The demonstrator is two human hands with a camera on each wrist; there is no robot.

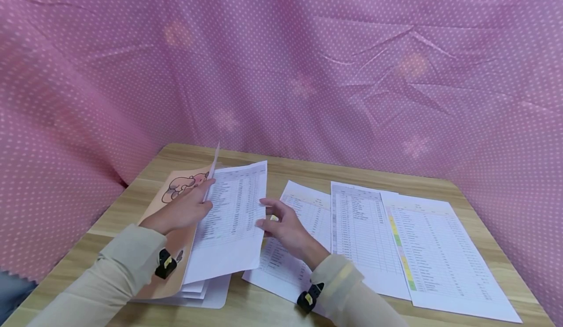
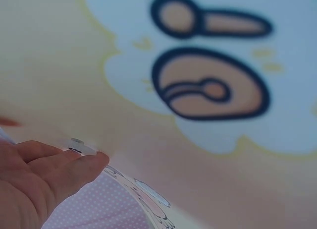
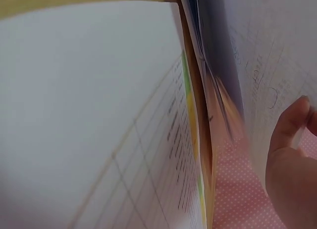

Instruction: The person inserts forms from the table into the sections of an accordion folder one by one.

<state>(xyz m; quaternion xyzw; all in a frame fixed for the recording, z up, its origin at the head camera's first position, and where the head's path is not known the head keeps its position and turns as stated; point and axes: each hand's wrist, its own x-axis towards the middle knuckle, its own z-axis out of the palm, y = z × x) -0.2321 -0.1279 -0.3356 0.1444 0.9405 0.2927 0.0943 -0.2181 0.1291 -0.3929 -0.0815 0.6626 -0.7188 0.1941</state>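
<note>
A peach folder (image 1: 176,278) with cartoon animals on its cover stands partly opened at the left of the table. My left hand (image 1: 186,212) pinches the cover's free edge; in the left wrist view the printed cover (image 2: 213,80) fills most of the picture, with the thumb at its edge. Against the folder's inside, a white printed sheet (image 1: 233,249) with a table of rows is raised at a tilt. My right hand (image 1: 288,229) pinches that sheet's right edge between thumb and fingers. More white paper (image 1: 193,290) shows under it, at the folder's lower edge.
Right of the folder lie printed sheets on the wooden table (image 1: 316,168): one (image 1: 274,258) partly under my right hand, another (image 1: 360,239) in the middle, and one with yellow and green marks (image 1: 448,253) overlapping it. A pink dotted cloth (image 1: 281,73) hangs behind.
</note>
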